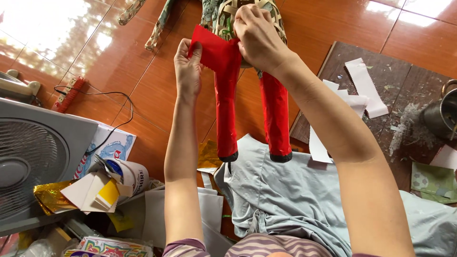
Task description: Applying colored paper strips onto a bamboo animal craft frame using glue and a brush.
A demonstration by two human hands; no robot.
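Pressing one red paper sheet [214,50] above two red legs [275,119], both hands [259,35].

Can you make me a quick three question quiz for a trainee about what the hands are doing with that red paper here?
1. True or false: both the left hand and the right hand are touching the red paper piece.
2. What colour bands the bottom ends of the two red legs? A) black B) white C) gold
3. What kind of frame sits above the red paper piece?

Key
1. True: each hand pinches an edge of it.
2. A, black.
3. A woven frame of pale strips, partly covered by the right hand.
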